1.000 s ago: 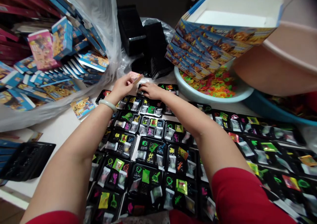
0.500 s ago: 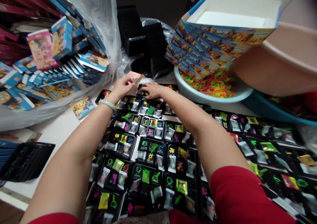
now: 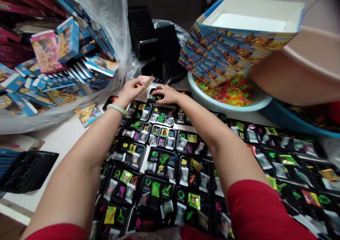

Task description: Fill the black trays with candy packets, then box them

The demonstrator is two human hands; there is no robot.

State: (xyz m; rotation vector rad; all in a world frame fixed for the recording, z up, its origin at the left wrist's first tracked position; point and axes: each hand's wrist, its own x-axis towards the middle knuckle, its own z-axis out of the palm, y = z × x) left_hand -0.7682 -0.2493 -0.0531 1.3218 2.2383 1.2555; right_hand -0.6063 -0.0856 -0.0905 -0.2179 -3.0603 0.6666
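Observation:
My left hand (image 3: 132,90) pinches a small pink printed box (image 3: 145,81) at the far edge of the table, its flap raised toward the right. Just right of it, my right hand (image 3: 167,93) lies over a black compartment tray (image 3: 152,97), fingers curved down at its edge. Whether those fingers grip the tray I cannot tell. Nearer me stand rows of black trays (image 3: 163,137) whose compartments hold small packets and bright plastic pieces.
Pink and blue boxes (image 3: 47,52) fill a clear plastic bag at left. A stack of black trays (image 3: 29,171) lies below it. Blue printed cartons (image 3: 233,38) rise above a pale basin (image 3: 231,107) of colourful pieces at right. Black tray stacks (image 3: 143,33) stand behind my hands.
My right hand has lifted slightly, its fingers more arched over the tray. In my left hand the pink box has tilted, its flap standing more upright.

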